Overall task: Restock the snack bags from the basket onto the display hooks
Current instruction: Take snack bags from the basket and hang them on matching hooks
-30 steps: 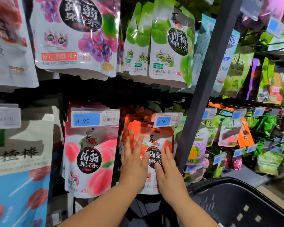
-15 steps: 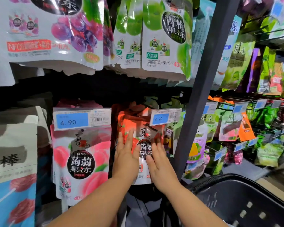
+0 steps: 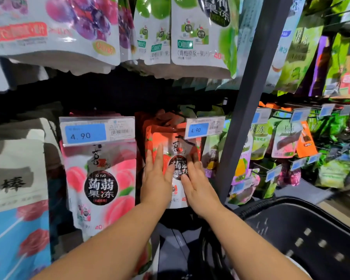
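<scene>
A: Where to find the red strawberry jelly bag (image 3: 178, 146)?

B: Just left of the grey post (image 3: 251, 98). Hanging at the front of a row of the same red bags, right under a blue price tag (image 3: 204, 128) marked 4.90.

A: And the left hand (image 3: 156, 178)?

B: Flat on the front of that red bag, on the side far from the post. Fingers straight and a little apart. Holding nothing, only pressing.

A: Right hand (image 3: 198, 188) too?

B: Same thing. Flat on the bag, on the side near the post. Fingers straight, tips a bit blurry. Not curled round anything.

A: Touching each other?

B: Very close, side by side. Hard to tell about touching.

A: And the basket?

B: Black basket (image 3: 311, 239), low down on the right of the post, close by the right arm.

A: Anything else left of the post?

B: Farther left, a pink peach jelly bag (image 3: 101, 178) under a second tag (image 3: 97, 131), also 4.90. Up high, green plum jelly bags (image 3: 200, 37), then a purple grape jelly bag (image 3: 59, 27) farther left again.

A: And right of the post?

B: Lots of green and orange snack bags (image 3: 285, 142) on hooks, all a bit blurry.
</scene>
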Tool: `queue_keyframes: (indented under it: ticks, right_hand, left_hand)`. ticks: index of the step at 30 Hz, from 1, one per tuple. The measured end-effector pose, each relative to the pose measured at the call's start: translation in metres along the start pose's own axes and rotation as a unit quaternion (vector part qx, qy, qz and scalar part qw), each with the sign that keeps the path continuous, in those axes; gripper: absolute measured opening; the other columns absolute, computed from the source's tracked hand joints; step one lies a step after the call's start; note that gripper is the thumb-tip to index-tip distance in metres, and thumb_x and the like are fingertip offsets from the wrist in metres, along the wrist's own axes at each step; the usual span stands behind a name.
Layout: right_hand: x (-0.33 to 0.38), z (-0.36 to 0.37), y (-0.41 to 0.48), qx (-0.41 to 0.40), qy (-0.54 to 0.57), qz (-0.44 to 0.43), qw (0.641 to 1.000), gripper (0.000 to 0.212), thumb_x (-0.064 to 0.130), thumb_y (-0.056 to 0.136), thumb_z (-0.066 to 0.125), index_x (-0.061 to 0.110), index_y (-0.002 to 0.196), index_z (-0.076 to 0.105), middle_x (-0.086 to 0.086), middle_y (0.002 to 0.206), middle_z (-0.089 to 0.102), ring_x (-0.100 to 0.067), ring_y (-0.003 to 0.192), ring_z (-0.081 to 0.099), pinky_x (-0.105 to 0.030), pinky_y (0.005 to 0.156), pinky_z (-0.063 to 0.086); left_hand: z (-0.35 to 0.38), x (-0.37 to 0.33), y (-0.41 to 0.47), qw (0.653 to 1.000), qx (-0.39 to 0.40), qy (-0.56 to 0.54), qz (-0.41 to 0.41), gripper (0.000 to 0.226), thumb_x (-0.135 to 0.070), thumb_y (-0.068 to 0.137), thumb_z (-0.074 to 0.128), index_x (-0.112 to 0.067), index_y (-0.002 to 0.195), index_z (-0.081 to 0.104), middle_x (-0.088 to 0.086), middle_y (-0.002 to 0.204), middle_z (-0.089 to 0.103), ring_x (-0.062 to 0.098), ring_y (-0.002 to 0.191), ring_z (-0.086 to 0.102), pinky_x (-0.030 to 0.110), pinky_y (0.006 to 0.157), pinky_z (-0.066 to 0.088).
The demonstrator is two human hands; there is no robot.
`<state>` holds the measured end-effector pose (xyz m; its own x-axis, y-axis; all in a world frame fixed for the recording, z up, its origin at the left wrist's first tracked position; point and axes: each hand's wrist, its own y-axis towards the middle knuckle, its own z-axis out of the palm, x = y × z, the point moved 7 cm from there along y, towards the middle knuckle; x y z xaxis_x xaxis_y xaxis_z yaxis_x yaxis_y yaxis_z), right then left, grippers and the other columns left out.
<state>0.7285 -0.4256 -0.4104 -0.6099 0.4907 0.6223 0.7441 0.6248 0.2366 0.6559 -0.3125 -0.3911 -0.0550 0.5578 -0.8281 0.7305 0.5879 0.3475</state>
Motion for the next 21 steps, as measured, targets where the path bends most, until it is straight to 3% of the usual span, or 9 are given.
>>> queue_keyframes:
  ticks: [3,8,16,21]
  right_hand:
    - [0.001,0.000,-0.004,-0.004,-0.020,0.000,1.000,0.060,0.040,0.106,0.028,0.018,0.158,0.008,-0.003,0.167,0.000,-0.016,0.153,-0.007,-0.036,0.125,0.004]
    - [0.005,-0.004,-0.012,-0.010,-0.052,-0.007,0.999,0.062,0.039,0.107,0.028,0.018,0.159,0.002,-0.001,0.166,-0.008,-0.015,0.152,-0.011,-0.029,0.122,0.000]
    - [0.016,-0.015,-0.031,-0.008,-0.074,-0.013,0.997,0.060,0.037,0.107,0.028,0.023,0.159,0.001,0.003,0.166,-0.011,-0.014,0.153,-0.010,-0.030,0.121,0.001]
    - [0.020,-0.028,-0.054,-0.005,-0.070,-0.008,0.997,0.058,0.034,0.108,0.029,0.021,0.159,0.004,0.006,0.166,-0.008,-0.014,0.153,-0.003,-0.034,0.120,0.012]
  left_hand:
    - [0.000,0.003,-0.007,1.000,0.009,0.009,-0.014,0.064,-0.040,0.103,0.042,-0.052,0.151,0.000,-0.009,0.165,-0.006,0.026,0.151,0.012,0.043,0.118,0.018]
    - [-0.001,0.004,-0.018,0.999,0.025,0.028,-0.017,0.067,-0.039,0.102,0.043,-0.049,0.151,-0.002,-0.006,0.166,-0.005,0.029,0.150,0.016,0.044,0.117,0.020]
    - [-0.004,0.000,-0.039,0.999,0.045,0.004,-0.006,0.067,-0.036,0.102,0.046,-0.044,0.154,0.005,-0.003,0.166,-0.004,0.024,0.151,0.010,0.039,0.118,0.018]
    - [-0.005,-0.006,-0.056,0.999,0.046,0.002,0.007,0.065,-0.032,0.100,0.049,-0.046,0.153,0.013,-0.003,0.165,-0.010,0.024,0.150,0.016,0.041,0.120,0.022]
